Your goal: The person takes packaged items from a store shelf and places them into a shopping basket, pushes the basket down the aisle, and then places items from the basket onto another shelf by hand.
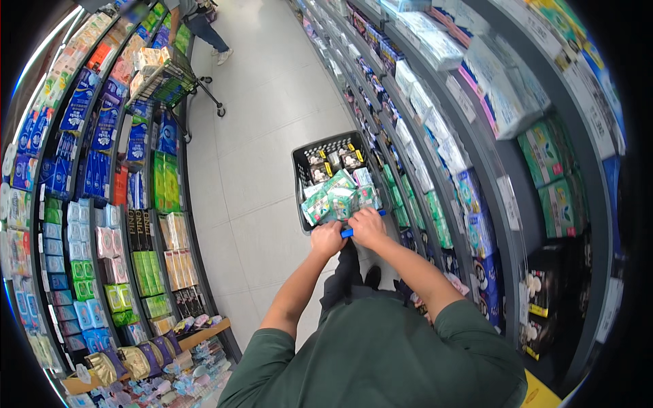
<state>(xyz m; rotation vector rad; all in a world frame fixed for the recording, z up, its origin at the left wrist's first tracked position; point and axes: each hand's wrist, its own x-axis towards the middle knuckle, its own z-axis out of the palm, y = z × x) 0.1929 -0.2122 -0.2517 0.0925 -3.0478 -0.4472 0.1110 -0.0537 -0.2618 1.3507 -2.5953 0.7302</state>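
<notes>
Both of my hands grip the blue handle (pixel 347 233) of a dark plastic shopping basket (pixel 298 171), which stands in front of me in the aisle. My left hand (pixel 327 238) holds the left part of the handle, and my right hand (pixel 367 227) is closed around it farther right. Inside the basket, green soft packs (pixel 341 200) lie loosely piled at the near side. Behind them are black packs (pixel 321 169) with white flower pictures and yellow labels. A pale pack (pixel 362 176) leans at the right. What the basket rests on is hidden.
Shelves of packaged tissues (pixel 107 122) line the left. Shelves of soft packs (pixel 459 204) run close along the right. Ahead on the left stands a loaded shopping cart (pixel 168 81), with a person (pixel 201 25) beyond it. Pale floor tiles (pixel 255 168) run between the shelves.
</notes>
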